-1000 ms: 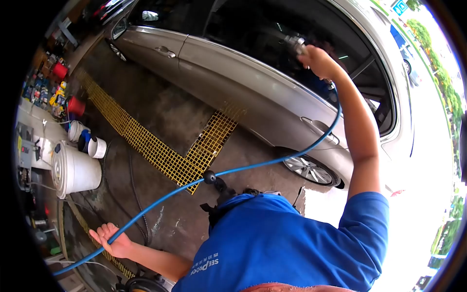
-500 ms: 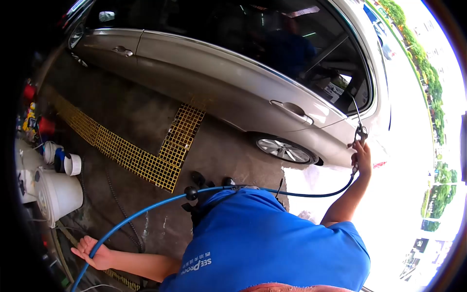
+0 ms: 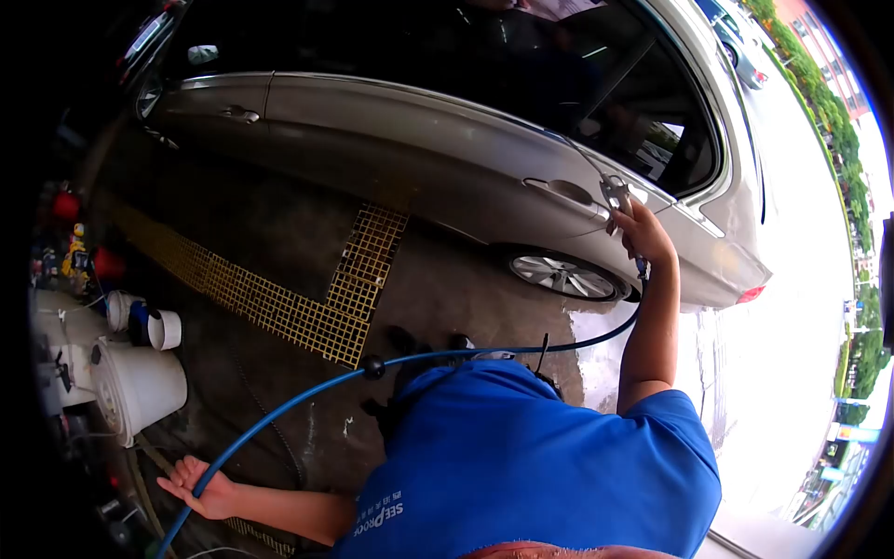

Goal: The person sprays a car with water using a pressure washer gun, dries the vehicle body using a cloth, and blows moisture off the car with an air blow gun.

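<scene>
My right hand (image 3: 644, 233) grips a metal spray gun (image 3: 616, 192) beside the rear door handle (image 3: 565, 194) of a beige car (image 3: 428, 158). The gun's thin nozzle points up and left toward the lower edge of the side window (image 3: 447, 65). A blue hose (image 3: 270, 419) runs from the gun across the front of my body, with a black ball (image 3: 373, 366) on it. Down at the lower left, my left hand (image 3: 207, 488) is closed around the hose, its fingers curled.
Below the car, yellow floor grating (image 3: 279, 312) crosses the dark floor. White buckets (image 3: 144, 387) stand at the left among other containers. The rear wheel (image 3: 563, 277) is close in front of me. Bright pavement and another parked car (image 3: 736, 47) lie to the right.
My right hand and the spray gun have moved left and up, from the rear window corner to beside the door handle. My left hand stays on the hose. The view has shifted slightly.
</scene>
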The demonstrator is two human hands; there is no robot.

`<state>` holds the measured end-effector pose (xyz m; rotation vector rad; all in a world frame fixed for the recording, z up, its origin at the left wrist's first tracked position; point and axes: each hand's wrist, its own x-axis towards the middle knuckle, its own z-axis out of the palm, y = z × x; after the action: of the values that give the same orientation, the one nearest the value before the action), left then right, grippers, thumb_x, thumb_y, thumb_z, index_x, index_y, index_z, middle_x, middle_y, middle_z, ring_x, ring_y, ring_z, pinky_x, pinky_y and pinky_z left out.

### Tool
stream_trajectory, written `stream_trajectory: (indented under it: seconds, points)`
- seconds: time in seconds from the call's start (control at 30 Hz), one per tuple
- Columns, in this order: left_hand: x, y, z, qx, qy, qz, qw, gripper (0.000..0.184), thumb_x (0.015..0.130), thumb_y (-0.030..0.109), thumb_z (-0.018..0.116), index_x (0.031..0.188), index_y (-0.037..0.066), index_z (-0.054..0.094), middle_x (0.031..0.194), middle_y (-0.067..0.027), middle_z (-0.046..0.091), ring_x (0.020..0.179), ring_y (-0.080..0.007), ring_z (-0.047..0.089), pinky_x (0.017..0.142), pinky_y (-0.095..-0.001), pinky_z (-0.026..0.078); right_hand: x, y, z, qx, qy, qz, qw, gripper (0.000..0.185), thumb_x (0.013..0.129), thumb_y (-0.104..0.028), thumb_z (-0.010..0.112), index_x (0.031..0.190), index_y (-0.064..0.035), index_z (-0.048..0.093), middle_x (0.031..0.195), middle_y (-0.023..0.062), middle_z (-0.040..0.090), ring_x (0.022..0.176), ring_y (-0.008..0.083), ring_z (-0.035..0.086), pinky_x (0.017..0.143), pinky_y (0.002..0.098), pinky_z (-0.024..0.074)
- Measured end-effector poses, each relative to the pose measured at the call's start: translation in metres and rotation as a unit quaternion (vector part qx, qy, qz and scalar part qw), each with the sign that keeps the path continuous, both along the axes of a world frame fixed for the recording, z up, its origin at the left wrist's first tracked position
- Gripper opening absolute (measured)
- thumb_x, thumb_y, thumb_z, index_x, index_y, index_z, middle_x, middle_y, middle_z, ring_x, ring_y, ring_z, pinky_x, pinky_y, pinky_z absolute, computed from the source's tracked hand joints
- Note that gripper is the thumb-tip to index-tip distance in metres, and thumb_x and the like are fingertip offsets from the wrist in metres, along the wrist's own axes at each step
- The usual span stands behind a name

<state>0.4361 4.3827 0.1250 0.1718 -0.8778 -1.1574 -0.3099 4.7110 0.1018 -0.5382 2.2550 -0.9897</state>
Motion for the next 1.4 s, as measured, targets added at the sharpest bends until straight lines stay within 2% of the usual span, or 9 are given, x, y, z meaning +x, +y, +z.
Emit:
stream_trajectory:
  seconds: [0.33,0.7,0.8,0.93,1.03,1.13,1.23,1.3,1.4]
  points:
    - [0.038,0.060,-0.037,0.078,-0.082,0.060,0.992,0.047,0.094,0.008,0.048,0.140,-0.001,0.042,0.097,-0.0087,0.051,0.086,-0.0224,0.046,0.078,-0.0356,0.040,0.012,-0.156,0.011,0.003,0.051,0.110,0.993,0.021,0.096,-0.022,0.055,0.092,-0.0020,0.056,0.074,0.0035,0.063,0.043,0.0092,0.048,0.037,0.0259,0.0402]
    - [0.034,0.009,-0.052,0.100,-0.076,0.071,0.990,0.045,0.094,0.005,0.044,0.139,-0.001,0.043,0.094,-0.0075,0.054,0.084,-0.0194,0.047,0.077,-0.0351,0.040,0.052,-0.308,0.017,-0.055,0.071,0.163,0.983,0.025,0.094,-0.028,0.056,0.098,-0.0040,0.056,0.078,0.0025,0.063,0.050,0.0089,0.049,0.039,0.0277,0.0411]
    - [0.032,-0.014,-0.053,0.091,-0.072,0.063,0.991,0.045,0.094,0.006,0.046,0.138,-0.001,0.044,0.093,-0.0063,0.051,0.083,-0.0187,0.045,0.075,-0.0340,0.039,0.079,-0.330,0.032,0.050,0.105,0.311,0.943,0.024,0.093,-0.030,0.057,0.097,-0.0065,0.059,0.076,0.0013,0.062,0.050,0.0106,0.050,0.042,0.0292,0.0425]
    - [0.038,-0.032,-0.056,0.097,-0.055,0.034,0.993,0.044,0.094,0.007,0.046,0.138,0.001,0.044,0.093,-0.0062,0.051,0.081,-0.0179,0.044,0.069,-0.0308,0.039,0.044,-0.321,0.073,-0.139,0.263,0.068,0.952,0.033,0.093,-0.034,0.055,0.089,-0.0024,0.061,0.061,0.0058,0.056,0.050,0.0147,0.054,0.044,0.0315,0.0427]
    - [0.036,-0.037,-0.058,0.130,-0.065,0.067,0.987,0.044,0.094,0.006,0.045,0.138,0.002,0.044,0.093,-0.0063,0.051,0.079,-0.0170,0.044,0.062,-0.0274,0.039,0.024,-0.342,0.099,-0.194,0.385,-0.108,0.896,0.030,0.092,-0.030,0.057,0.088,-0.0002,0.060,0.065,0.0088,0.061,0.051,0.0177,0.057,0.044,0.0329,0.0436]
    - [0.043,-0.040,-0.068,0.138,-0.063,0.085,0.985,0.044,0.094,0.006,0.044,0.137,0.001,0.045,0.091,-0.0065,0.049,0.075,-0.0159,0.043,0.054,-0.0252,0.038,0.037,-0.360,0.110,0.002,0.228,0.191,0.955,0.028,0.092,-0.026,0.058,0.086,0.0010,0.058,0.065,0.0078,0.059,0.046,0.0166,0.052,0.041,0.0329,0.0418]
    - [0.046,-0.049,-0.071,0.139,-0.040,0.073,0.987,0.045,0.092,0.005,0.044,0.137,0.000,0.046,0.088,-0.0066,0.048,0.073,-0.0154,0.042,0.049,-0.0239,0.036,0.039,-0.383,0.096,-0.057,0.370,0.069,0.925,0.026,0.093,-0.027,0.057,0.087,-0.0009,0.058,0.065,0.0093,0.058,0.046,0.0198,0.052,0.043,0.0345,0.0441]
    - [0.045,-0.051,-0.073,0.139,-0.027,0.061,0.988,0.045,0.092,0.005,0.044,0.137,0.000,0.046,0.088,-0.0068,0.048,0.072,-0.0152,0.043,0.048,-0.0232,0.036,0.057,-0.398,0.096,-0.005,0.273,0.231,0.934,0.028,0.093,-0.027,0.058,0.087,0.0006,0.057,0.068,0.0122,0.061,0.054,0.0213,0.058,0.046,0.0370,0.0464]
    - [0.046,-0.067,-0.074,0.174,-0.050,0.119,0.976,0.045,0.092,0.005,0.045,0.136,0.000,0.046,0.087,-0.0068,0.048,0.071,-0.0147,0.043,0.046,-0.0225,0.034,0.072,-0.426,0.087,-0.011,0.295,0.162,0.942,0.028,0.092,-0.027,0.058,0.091,0.0006,0.058,0.070,0.0122,0.061,0.057,0.0225,0.059,0.050,0.0384,0.0467]
